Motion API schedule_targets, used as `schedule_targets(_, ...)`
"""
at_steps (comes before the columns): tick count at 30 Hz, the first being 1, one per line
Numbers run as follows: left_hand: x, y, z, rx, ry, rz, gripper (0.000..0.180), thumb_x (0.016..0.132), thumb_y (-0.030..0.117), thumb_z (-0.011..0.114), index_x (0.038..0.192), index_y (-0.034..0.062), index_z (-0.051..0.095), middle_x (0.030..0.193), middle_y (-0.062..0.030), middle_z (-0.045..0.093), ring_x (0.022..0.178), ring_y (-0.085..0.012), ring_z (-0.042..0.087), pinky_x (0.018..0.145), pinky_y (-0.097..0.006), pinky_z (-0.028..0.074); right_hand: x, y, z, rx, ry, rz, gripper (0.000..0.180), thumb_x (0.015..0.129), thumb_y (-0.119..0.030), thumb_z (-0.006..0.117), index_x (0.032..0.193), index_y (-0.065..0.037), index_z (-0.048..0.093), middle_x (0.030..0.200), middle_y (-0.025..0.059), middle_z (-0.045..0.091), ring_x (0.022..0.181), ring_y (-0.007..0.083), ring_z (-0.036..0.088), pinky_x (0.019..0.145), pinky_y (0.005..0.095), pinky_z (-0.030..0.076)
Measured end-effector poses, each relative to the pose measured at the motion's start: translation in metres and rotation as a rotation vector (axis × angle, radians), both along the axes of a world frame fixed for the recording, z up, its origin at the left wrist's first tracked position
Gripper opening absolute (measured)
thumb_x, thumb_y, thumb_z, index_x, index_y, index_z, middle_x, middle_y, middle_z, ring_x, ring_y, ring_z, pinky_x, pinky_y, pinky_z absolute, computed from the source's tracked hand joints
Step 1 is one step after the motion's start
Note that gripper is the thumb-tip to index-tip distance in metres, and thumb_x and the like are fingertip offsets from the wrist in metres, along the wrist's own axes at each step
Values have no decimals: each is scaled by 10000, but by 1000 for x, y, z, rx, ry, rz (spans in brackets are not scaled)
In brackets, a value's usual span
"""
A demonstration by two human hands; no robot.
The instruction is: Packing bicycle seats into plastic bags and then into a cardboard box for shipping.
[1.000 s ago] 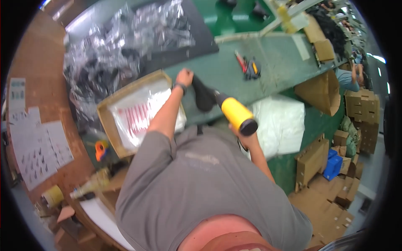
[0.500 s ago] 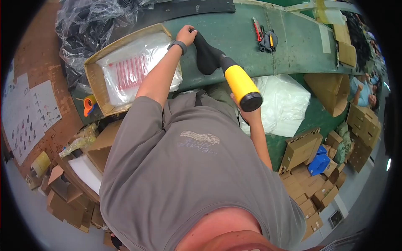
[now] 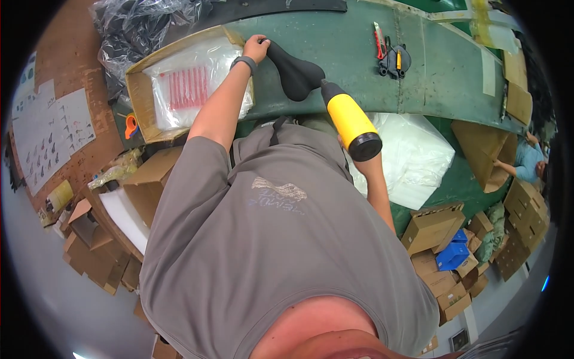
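Note:
A black bicycle saddle is held above the green workbench, its smooth upper face showing. My left hand pinches the narrow nose, and the wide rear points to the right, toward me. My right hand is wrapped around a yellow and black heat gun, whose body hides the grip and most of my fingers. The gun's nozzle points at the rear edge of the saddle, very close to it; whether they touch I cannot tell.
Left of the saddle stands an open carton with plastic-wrapped contents and red strips. A red utility knife and a black tool lie farther right on the workbench. White plastic sheeting bulges beside my right forearm. Another person is at far right.
The saddle has tilted so more of its broad upper face shows. The heat gun remains at its rear edge, angled slightly differently. The whole view has shifted a little.

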State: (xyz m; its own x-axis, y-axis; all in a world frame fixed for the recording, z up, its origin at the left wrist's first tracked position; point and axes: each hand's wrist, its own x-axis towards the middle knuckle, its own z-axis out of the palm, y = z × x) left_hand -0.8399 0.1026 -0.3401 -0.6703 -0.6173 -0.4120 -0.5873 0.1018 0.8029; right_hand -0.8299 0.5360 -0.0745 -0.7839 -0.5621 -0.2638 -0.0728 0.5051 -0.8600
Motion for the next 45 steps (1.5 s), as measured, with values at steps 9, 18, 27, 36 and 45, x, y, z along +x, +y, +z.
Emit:
schedule_targets(9,27,12,-4,119,-48,139,508,967,240,707,1387,-29,610,1335,-202,680,1232,-299,654,1068,-376,497,-43,38,-1,7,-205,31,263,898,-178,846,1042,-40,674,832,-1,642,632,107,577,582,304,487)
schedule_targets(18,30,3,1,142,-160,81,533,1016,286,659,1493,90,522,1408,-113,592,1243,-260,584,962,-453,542,-69,70,-10,191,-681,-45,349,867,-72,802,1191,7,699,1057,125,782,939,245,769,836,355,579)
schedule_targets(27,25,25,42,272,-147,163,518,1006,283,673,1466,97,523,1369,-97,596,1177,-246,599,908,-436,558,-69,40,-4,53,-393,44,391,852,-180,868,1139,21,692,922,89,762,888,252,756,835,365,584)
schedule_targets(36,36,27,58,298,-146,142,473,976,271,710,1388,94,562,1277,-63,628,1117,-209,625,913,-407,543,-82,-21,3,-133,-195,239,359,802,-165,863,1062,22,699,954,126,762,935,232,738,887,367,568)
schedule_targets(45,50,23,54,243,-104,162,494,957,258,733,1347,-6,584,1181,-134,664,961,-214,661,756,-345,556,-49,30,-15,128,-244,19,486,822,-283,909,1135,9,677,898,69,734,814,188,718,761,354,586)
